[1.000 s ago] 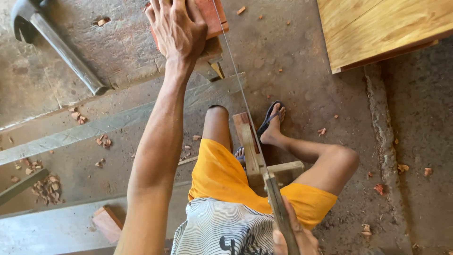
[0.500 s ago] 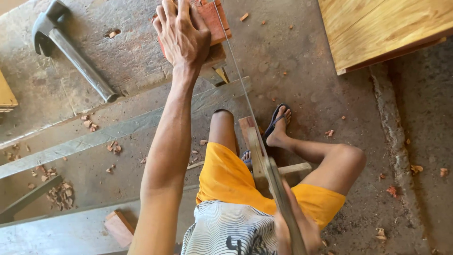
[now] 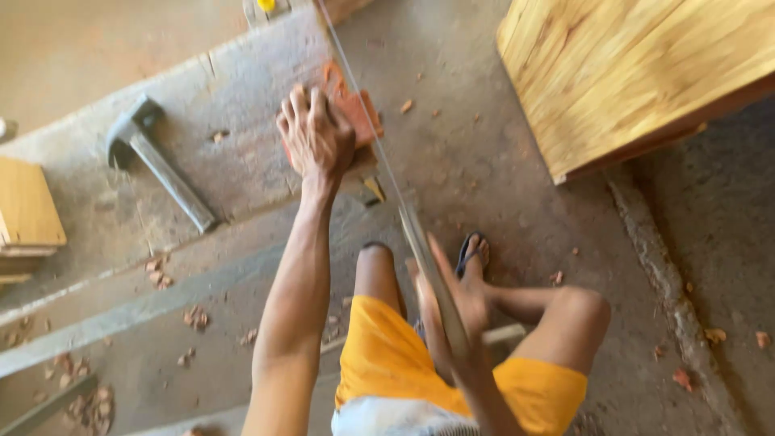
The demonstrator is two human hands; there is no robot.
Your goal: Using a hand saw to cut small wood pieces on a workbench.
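Broadly, the concrete floor took up most of the view, grey and scattered with small reddish chips.

A pale wooden board with a reddish edge lay at upper right, well apart from the hands.

A raised concrete slab ran across the upper left; it bore the work piece and a tool.

The person sat on the floor in yellow shorts, one foot in a dark sandal.

A hammer with a grey metal handle lay flat on the slab, left of the left hand and apart from it.

A long thin saw blade ran from the top edge down toward the right hand, passing just beside the brick.

The left hand was spread flat, fingers extended, pressing down on a red brick at the slab's edge.

The right hand was closed around the saw's lower end, blurred.

A small pale wooden block sat at far left.
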